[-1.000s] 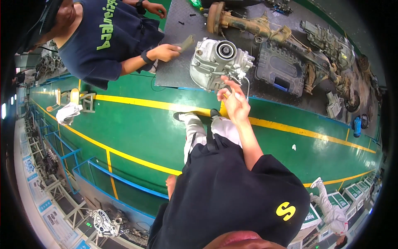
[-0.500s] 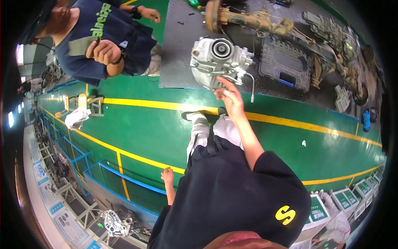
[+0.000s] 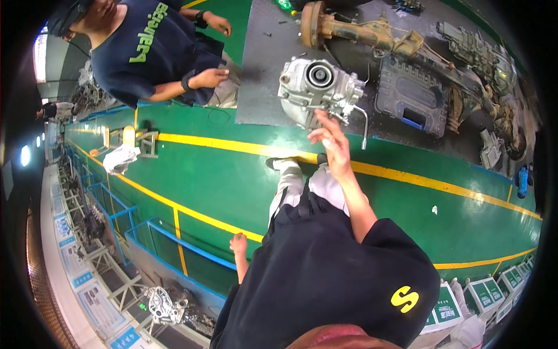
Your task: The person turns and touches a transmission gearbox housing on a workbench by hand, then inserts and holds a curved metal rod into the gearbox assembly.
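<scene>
A silver cast gear housing [image 3: 299, 93] with a round dark-centred flange sits at the near edge of the dark bench top [image 3: 258, 99]. My right hand [image 3: 330, 142] is raised at its lower side, fingers apart and slightly bent, holding nothing; whether a fingertip touches the housing I cannot tell. Just right of the housing, an L-shaped metal bar [image 3: 364, 128] points down past the bench edge. My left hand [image 3: 238, 244] hangs low beside my body, empty, with fingers apart.
A co-worker [image 3: 136, 55] stands at upper left. The bench also holds a rusty axle [image 3: 349, 29], a dark tool case [image 3: 410, 96] and a transmission [image 3: 476, 55]. A chair [image 3: 128, 135] with white cloth, blue railings [image 3: 157, 238] and boxes [image 3: 485, 294] stand around the green floor.
The co-worker's hand has swung back toward the bench from a raised position, and the khaki object it held is no longer clear. My left hand has come into fuller view; the camera view has shifted slightly.
</scene>
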The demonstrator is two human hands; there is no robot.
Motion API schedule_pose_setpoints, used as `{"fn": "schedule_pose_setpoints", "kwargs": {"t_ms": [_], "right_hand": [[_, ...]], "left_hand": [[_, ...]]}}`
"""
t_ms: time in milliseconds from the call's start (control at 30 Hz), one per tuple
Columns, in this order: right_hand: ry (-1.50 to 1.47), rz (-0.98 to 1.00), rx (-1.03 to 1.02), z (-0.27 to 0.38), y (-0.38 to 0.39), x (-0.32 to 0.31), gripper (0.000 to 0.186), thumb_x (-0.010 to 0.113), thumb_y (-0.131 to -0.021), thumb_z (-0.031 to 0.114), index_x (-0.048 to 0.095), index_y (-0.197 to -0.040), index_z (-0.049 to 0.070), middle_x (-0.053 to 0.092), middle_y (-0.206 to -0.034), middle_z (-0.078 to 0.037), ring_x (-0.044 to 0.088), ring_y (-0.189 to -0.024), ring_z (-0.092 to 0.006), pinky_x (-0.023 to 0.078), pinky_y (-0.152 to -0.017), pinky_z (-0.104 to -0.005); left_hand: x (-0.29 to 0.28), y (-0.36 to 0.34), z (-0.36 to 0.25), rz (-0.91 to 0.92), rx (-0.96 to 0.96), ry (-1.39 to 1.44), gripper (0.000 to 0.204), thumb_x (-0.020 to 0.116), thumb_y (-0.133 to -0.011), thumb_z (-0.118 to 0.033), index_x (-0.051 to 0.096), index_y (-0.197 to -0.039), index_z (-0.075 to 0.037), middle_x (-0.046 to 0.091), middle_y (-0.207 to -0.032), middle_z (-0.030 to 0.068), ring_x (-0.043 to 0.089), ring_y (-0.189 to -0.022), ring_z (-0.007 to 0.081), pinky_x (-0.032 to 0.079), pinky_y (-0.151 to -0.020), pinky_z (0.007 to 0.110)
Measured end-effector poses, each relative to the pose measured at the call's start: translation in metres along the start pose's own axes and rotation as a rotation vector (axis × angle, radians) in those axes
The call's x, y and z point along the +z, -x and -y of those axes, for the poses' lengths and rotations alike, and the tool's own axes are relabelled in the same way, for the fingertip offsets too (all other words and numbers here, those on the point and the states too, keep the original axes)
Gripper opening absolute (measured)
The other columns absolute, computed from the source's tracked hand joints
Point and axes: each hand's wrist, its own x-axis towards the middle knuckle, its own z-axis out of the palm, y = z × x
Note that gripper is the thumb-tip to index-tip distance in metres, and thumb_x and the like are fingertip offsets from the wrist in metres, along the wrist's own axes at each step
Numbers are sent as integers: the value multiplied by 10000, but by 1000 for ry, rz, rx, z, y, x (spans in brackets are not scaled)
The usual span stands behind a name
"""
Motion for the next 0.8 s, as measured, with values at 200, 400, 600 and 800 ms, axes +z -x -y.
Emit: {"fn": "schedule_pose_setpoints", "kwargs": {"t_ms": [200,400,600,800], "right_hand": [[-17,24,33,0,0,1,615,496,-840,208,416,-1404,-24,393,-1487,-127,576,-1064,-212,437,-881,-321],[-65,-27,82,2,4,-2,643,529,-795,138,432,-1426,60,424,-1456,-94,547,-1034,-170,438,-872,-294],[-39,-40,46,3,-2,-3,657,531,-812,139,383,-1442,26,427,-1460,-100,568,-1014,-188,440,-835,-306],[38,-2,106,0,1,-6,660,531,-844,210,358,-1449,9,383,-1494,-119,570,-1072,-195,440,-887,-317]], "left_hand": [[16,24,9,94,-60,9,431,574,-828,-467,621,-1215,-281,480,-1376,161,334,-1315,327,246,-1089,469],[29,35,26,159,-237,-134,530,518,-817,-566,582,-1282,-319,502,-1370,155,364,-1311,338,251,-1083,475],[24,4,33,184,47,-321,478,543,-824,-522,604,-1239,-293,489,-1376,182,399,-1277,360,301,-1062,489],[6,5,12,-29,95,-51,411,581,-836,-442,624,-1210,-278,553,-1269,196,432,-1241,340,338,-1046,478]]}}
